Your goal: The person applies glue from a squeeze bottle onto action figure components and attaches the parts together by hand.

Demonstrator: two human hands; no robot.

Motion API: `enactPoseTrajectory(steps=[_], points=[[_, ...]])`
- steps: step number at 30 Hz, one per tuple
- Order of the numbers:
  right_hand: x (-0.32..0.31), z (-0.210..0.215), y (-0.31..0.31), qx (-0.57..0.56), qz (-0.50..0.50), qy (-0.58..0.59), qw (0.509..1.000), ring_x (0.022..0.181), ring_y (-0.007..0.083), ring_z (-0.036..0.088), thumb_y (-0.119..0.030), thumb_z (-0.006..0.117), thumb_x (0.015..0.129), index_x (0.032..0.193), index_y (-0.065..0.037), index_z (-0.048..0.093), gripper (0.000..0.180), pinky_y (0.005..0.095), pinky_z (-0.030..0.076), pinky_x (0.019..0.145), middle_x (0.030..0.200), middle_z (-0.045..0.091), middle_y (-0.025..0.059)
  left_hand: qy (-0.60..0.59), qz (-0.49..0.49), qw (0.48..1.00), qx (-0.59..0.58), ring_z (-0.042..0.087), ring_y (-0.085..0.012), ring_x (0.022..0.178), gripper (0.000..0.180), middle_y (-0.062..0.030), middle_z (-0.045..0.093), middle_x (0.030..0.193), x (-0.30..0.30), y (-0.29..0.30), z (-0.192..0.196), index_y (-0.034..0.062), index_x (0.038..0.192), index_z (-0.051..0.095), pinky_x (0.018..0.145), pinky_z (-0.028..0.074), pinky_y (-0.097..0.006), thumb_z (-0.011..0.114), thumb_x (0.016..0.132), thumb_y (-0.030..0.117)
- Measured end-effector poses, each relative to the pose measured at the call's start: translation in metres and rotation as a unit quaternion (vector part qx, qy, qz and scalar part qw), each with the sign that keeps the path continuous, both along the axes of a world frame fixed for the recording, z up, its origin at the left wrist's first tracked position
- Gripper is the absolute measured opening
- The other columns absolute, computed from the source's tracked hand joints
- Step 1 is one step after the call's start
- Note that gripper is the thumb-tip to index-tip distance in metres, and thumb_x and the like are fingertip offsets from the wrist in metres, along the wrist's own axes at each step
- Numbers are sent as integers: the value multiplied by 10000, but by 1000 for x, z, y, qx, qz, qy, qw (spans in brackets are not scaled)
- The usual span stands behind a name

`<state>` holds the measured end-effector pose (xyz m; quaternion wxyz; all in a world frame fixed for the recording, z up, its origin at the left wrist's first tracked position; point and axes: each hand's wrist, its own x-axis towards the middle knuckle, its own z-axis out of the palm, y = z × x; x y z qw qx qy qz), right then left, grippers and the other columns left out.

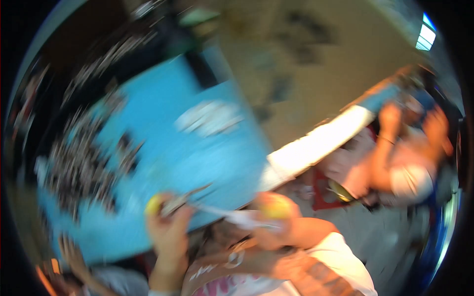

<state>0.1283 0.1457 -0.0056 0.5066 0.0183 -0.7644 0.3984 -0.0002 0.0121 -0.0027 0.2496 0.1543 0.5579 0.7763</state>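
Observation:
Motion blurs the whole view. My left hand [170, 229] is at the near edge of a blue tabletop [168, 153], with yellow on one fingertip. Its fingers pinch a small slim greyish-brown piece [175, 202] with a thin pointed end; its exact kind is too smeared to name. To the right, my right hand [276, 222], also with yellow on its fingers, is closed on a whitish strip [232, 215]. The strip stretches leftward toward my left hand; whether it is tied to the piece I cannot tell.
A heap of slender greyish-brown pieces [81, 163] covers the table's left side. Farther back lie a white bundle [210, 118] and a dark flat object [200, 69]. A pale brightly lit ledge [318, 143] runs right. Another person [405, 158] sits there; someone's hand [72, 252] shows lower left.

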Motion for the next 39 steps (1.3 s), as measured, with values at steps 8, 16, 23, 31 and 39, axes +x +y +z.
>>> enactPoseTrajectory(steps=[8,16,23,31,39], points=[[-36,-15,33,-151,-13,-235,960,839,254,553,-159,642,753,1023,-49,536,311,357,424,727,879,570,100,7,-6,999,-37,503,-92,826,354,-29,530,980,-18,-13,-24,54,1207,422,596,372,-202,534,881,134],[-71,-26,26,1,-151,-279,948,955,290,499,-181,667,703,977,-72,512,333,405,351,818,946,544,101,-26,-29,999,-24,516,-130,854,369,-59,538,1021,-20,-18,-11,35,1226,409,686,393,-244,499,882,132],[-17,-3,27,162,-149,57,974,886,251,555,-84,667,685,1004,-79,546,341,346,418,748,970,563,96,33,-53,998,-27,524,-105,834,249,-45,555,1017,-29,-25,-16,60,1128,488,643,405,-234,502,892,138],[-12,-9,191,67,-364,-266,890,939,310,525,-127,570,779,1011,-68,572,240,401,410,832,995,561,137,12,-11,1000,-21,552,-133,793,261,-67,566,945,-4,-16,0,36,1116,473,572,436,-221,523,870,111],[-93,-9,268,46,-374,-403,834,659,223,592,-169,597,758,812,-80,625,108,290,457,645,720,615,107,17,-7,1000,-21,557,-142,741,231,-61,563,913,15,-8,9,33,1091,482,549,427,-217,512,867,85]])
